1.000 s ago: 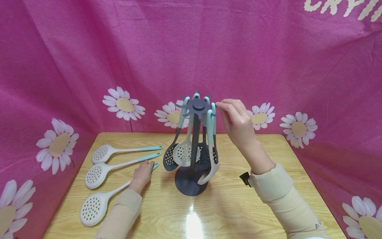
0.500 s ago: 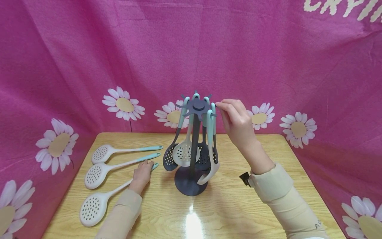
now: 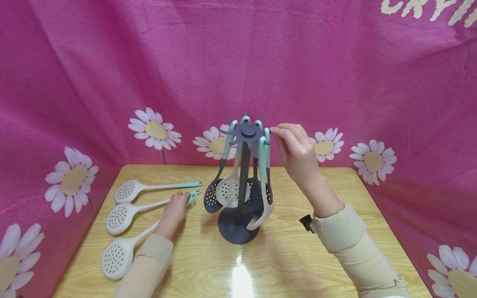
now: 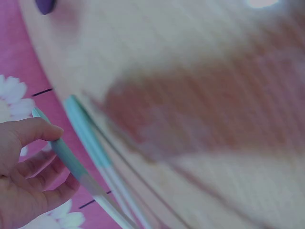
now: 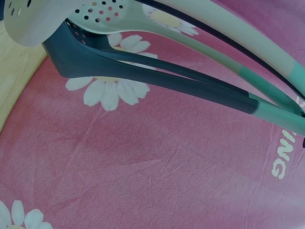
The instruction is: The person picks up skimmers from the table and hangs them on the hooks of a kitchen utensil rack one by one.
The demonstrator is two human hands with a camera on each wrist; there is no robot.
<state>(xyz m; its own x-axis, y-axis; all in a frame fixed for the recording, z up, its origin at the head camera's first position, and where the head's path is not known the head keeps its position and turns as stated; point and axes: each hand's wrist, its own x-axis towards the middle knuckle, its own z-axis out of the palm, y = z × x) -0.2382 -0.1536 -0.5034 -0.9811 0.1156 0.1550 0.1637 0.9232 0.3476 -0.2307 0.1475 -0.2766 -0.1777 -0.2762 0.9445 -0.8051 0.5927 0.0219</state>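
My left hand [image 3: 174, 211] pinches the turquoise handle of the nearest white skimmer [image 3: 117, 258]. In the left wrist view, thumb and fingers of the left hand [image 4: 28, 176] are round that handle [image 4: 71, 162], which stands off the wood. Two more white skimmers, the middle one [image 3: 119, 218] and the far one [image 3: 126, 191], lie beyond it on the table. My right hand [image 3: 298, 153] pinches the tip of a hook on the dark utensil stand [image 3: 238, 227]. White and black skimmers [image 5: 157, 81] with turquoise handles hang from it; the right hand is outside the right wrist view.
The wooden table [image 3: 316, 265] carries the stand at its middle and the loose skimmers at its left. A magenta cloth [image 3: 208, 62] with daisies closes off the back and sides. A black clip [image 3: 306, 223] sits at my right sleeve.
My left hand has raised the nearest skimmer's handle and moved it slightly away from me, so it overlaps the middle skimmer's handle. My right hand and the stand have stayed put.
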